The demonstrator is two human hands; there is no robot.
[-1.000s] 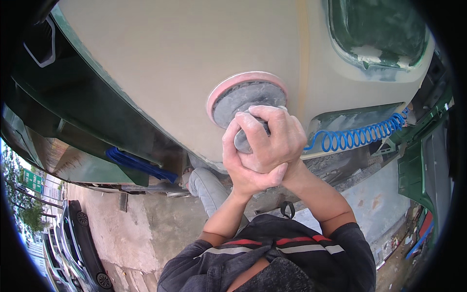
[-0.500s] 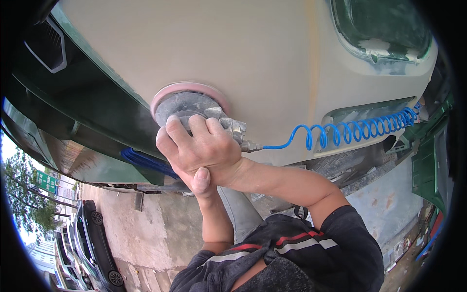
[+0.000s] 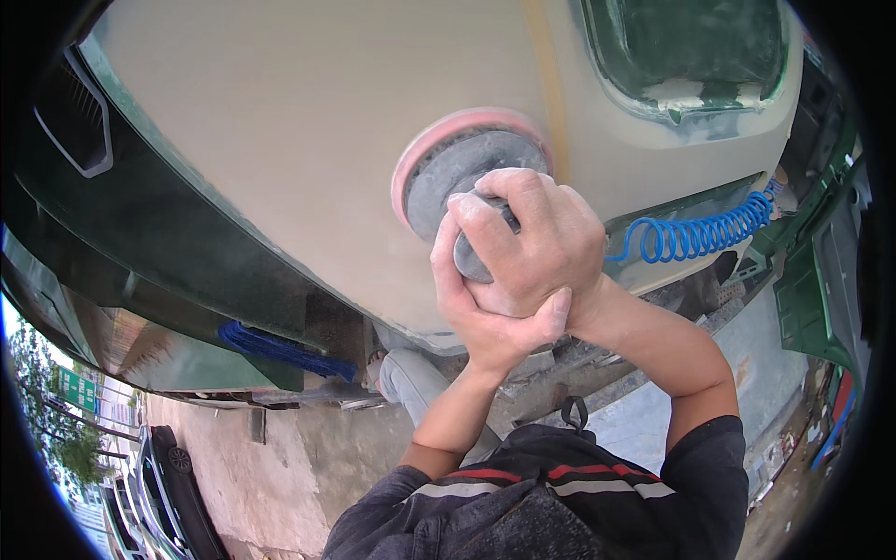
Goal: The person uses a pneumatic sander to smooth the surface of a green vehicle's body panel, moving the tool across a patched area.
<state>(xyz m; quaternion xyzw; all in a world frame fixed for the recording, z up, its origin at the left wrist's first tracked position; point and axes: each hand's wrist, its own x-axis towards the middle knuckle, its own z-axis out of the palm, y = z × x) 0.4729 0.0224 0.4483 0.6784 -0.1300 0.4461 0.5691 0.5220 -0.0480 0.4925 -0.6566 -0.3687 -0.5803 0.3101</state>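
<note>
A round pneumatic sander [image 3: 467, 173] with a pink disc edge rests against the beige-primed vehicle panel [image 3: 308, 121], left of its yellowish stripe. My right hand [image 3: 546, 238] is closed over the sander's body, its fingers curled around the top. Below it, my left hand [image 3: 490, 331] is closed at the sander's lower side, its thumb lying across my right wrist. Pale dust coats both hands. The blue coiled air hose [image 3: 705, 238] runs right from behind my right hand; its joint with the sander is hidden.
A recessed green window area [image 3: 686, 47] lies at the upper right of the panel. Dark blue cloth [image 3: 285, 350] hangs at the panel's lower left. Green vehicle parts [image 3: 812, 303] stand at the right. Parked cars [image 3: 168, 495] are at the lower left, beyond the concrete floor [image 3: 238, 467].
Both hands have carried the sander rightward and slightly up across the panel, close to the yellowish stripe. The hose coil has bunched closer together. The view has also shifted.
</note>
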